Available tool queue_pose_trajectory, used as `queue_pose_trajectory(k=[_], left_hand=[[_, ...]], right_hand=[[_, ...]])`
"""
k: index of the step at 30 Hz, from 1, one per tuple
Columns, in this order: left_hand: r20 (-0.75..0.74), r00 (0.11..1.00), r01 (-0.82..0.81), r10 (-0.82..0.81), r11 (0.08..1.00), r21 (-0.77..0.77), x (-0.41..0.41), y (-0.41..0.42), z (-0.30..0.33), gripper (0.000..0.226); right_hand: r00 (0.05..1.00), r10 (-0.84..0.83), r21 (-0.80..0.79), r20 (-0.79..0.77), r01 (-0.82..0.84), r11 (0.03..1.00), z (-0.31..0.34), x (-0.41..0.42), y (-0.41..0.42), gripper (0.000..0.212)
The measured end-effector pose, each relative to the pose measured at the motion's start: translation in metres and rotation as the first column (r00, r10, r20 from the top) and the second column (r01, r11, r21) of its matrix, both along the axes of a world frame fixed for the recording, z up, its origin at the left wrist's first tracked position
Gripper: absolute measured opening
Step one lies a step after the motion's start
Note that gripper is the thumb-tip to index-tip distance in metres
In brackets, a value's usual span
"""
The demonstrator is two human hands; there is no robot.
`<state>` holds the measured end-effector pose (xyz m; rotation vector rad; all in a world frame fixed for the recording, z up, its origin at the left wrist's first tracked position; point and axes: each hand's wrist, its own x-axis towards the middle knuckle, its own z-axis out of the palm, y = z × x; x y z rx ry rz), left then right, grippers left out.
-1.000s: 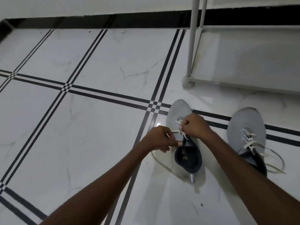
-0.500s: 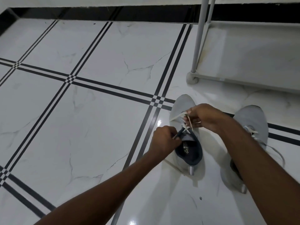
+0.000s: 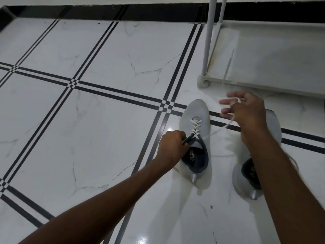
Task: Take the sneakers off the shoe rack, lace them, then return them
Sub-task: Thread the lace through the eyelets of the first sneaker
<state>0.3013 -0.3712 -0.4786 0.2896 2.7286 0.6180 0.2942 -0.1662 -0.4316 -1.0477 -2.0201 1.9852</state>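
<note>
Two grey sneakers (image 3: 195,117) on floor, toes toward shoe rack (image 3: 263,55); right one seemingly laced

The floor (image 3: 105,106) is glossy white marble-look tile, veined with thin grey cracks and crossed by bands of dark parallel lines that meet in small checkered squares. A black border runs along its far edge. Two grey sneakers stand directly on it, toes pointing away: the left sneaker (image 3: 195,120) lies across one dark band, and the right sneaker (image 3: 274,124) sits beside it, partly hidden. The white shoe rack (image 3: 204,81) rests its foot on the tile just beyond them.
</note>
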Motion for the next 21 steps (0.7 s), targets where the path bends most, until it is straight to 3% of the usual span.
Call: queue_pose_trajectory(k=[3,6,8,11,12,15,19,21], left_hand=[[0.065,0.997,0.043,-0.046,0.998,0.046,-0.008,-0.009,0.003,0.018],[0.127,0.989,0.057,-0.073,0.991,0.125,-0.024,-0.016,0.008,0.016],[0.159,0.983,0.064,-0.091,0.984,0.164,-0.031,-0.018,0.012,0.013],[0.204,0.974,0.062,-0.1,0.981,0.186,-0.033,-0.017,0.014,0.01],[0.212,0.972,0.063,-0.103,0.98,0.187,-0.033,-0.017,0.013,0.01],[0.193,0.975,0.075,-0.109,0.982,0.172,-0.032,-0.015,0.01,0.009],[0.138,0.984,0.093,-0.114,0.984,0.149,-0.036,-0.014,0.008,0.003],[0.11,0.985,0.127,-0.136,0.988,0.085,-0.041,-0.024,0.005,0.004]], right_hand=[[0.914,-0.039,0.445,0.403,-0.159,0.881,-0.015,0.024,-0.006,0.051],[0.932,-0.039,0.701,0.36,-0.242,0.67,-0.02,0.043,-0.024,0.04],[0.932,0.138,0.655,0.336,-0.337,0.676,-0.029,0.045,-0.035,0.03],[0.799,0.412,0.47,0.437,-0.594,0.653,-0.045,0.046,-0.043,0.017],[0.78,0.432,0.446,0.454,-0.618,0.647,-0.047,0.048,-0.043,0.014],[0.839,0.403,0.457,0.364,-0.538,0.708,-0.059,0.053,-0.036,0.012],[0.899,0.387,0.229,0.206,-0.428,0.874,-0.065,0.053,-0.03,0.018],[0.908,0.351,0.149,0.229,-0.389,0.909,-0.072,0.055,-0.023,0.03]])
